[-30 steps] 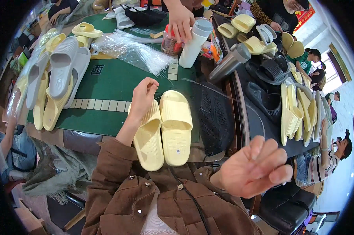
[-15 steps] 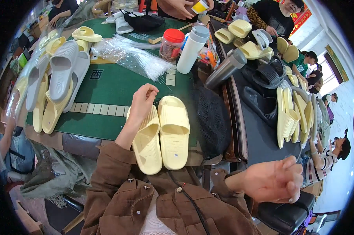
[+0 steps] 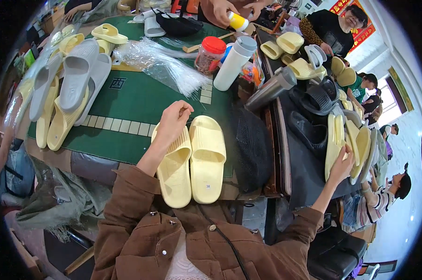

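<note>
A pair of pale yellow slide slippers [image 3: 208, 168] lies side by side on the near edge of the green-topped table, toes away from me. My left hand [image 3: 173, 122] is over the left slipper's toe, fingers curled and pressed together; anything in them is too small to make out. Out to the right, my right hand [image 3: 342, 164] has its bent fingers on more pale yellow slippers [image 3: 335, 140] standing on the dark side table, and seems to grip one by its edge. Part of that slipper is hidden behind the hand.
Grey and yellow slippers [image 3: 78, 70] are piled at left. A bundle of thin white plastic ties [image 3: 187, 80], a red-lidded jar [image 3: 208, 56], a white bottle [image 3: 235, 63] and a steel flask [image 3: 272, 88] stand farther back. Black slippers [image 3: 309, 133] lie at right. Another person's hands hold a yellow-and-white container [image 3: 238, 21].
My right hand has swung away from my body, up to the yellow slippers on the side table. My left hand stays almost where it was. The view has shifted slightly.
</note>
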The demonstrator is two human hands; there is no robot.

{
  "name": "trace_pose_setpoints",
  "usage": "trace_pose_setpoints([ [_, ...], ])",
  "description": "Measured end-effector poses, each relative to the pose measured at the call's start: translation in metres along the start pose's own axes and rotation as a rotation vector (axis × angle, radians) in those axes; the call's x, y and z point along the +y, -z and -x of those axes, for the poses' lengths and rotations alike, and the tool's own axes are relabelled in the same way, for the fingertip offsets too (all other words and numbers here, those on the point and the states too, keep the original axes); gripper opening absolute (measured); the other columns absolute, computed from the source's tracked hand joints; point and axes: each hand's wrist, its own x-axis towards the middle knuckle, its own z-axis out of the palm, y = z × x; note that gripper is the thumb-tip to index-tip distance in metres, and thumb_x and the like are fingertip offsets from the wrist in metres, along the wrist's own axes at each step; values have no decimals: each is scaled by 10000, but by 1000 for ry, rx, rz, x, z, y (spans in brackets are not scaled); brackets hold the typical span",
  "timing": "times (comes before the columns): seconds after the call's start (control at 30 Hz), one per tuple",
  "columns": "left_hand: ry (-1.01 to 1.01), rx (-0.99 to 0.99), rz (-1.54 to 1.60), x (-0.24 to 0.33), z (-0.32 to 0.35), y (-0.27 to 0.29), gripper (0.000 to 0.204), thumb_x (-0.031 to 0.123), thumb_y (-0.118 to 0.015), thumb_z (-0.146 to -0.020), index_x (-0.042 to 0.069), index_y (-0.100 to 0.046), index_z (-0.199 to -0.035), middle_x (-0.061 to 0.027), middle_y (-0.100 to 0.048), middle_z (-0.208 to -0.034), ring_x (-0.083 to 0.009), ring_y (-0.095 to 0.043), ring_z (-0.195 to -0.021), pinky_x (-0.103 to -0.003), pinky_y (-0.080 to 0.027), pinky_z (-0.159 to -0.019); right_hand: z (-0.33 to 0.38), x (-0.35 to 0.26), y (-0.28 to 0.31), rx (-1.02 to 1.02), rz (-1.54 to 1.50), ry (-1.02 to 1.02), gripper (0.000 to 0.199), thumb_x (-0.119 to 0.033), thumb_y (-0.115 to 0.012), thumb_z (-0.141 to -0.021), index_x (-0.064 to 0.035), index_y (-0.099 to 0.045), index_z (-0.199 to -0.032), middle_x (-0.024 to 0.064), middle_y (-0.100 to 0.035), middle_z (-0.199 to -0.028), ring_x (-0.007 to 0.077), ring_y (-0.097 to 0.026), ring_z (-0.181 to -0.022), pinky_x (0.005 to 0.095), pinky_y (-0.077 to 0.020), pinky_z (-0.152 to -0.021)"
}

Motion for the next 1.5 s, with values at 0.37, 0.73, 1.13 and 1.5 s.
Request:
trace_pose_setpoints([
  [0.37,-39,21,25,-3,2,-3,67,35,-569,-896,-13,-608,-921,-93,-600,-799,-156,-569,-698,-291,-465,-656,-13,-2,-2,-390,264,-39,558,-535,-573,-870,-42,-640,-1121,181,-582,-1206,372,-580,-1080,441,-456,-902],
  [0.73,-86,66,60,4,-1,-1,49,10,-572,-894,-3,-607,-926,-74,-596,-835,-146,-575,-702,-276,-467,-649,-5,-2,-6,-176,82,-39,433,-419,-699,-817,9,-639,-851,190,-632,-836,375,-611,-826,431,-454,-731],
  [1.13,-395,-481,-459,97,117,40,260,114,-645,-850,48,-599,-1097,-109,-605,-1035,-268,-610,-919,-372,-495,-783,-15,3,25,133,-263,-143,428,-336,-693,-884,18,-522,-714,17,-403,-574,106,-351,-548,291,-326,-505],
  [1.5,-386,-340,-832,53,144,20,654,232,-729,-777,166,-469,-1373,-240,-425,-1327,-417,-434,-1207,-495,-356,-1015,12,-55,65,200,-408,56,276,-138,-696,-892,-13,-511,-730,-44,-401,-683,46,-307,-600,224,-244,-512],
])
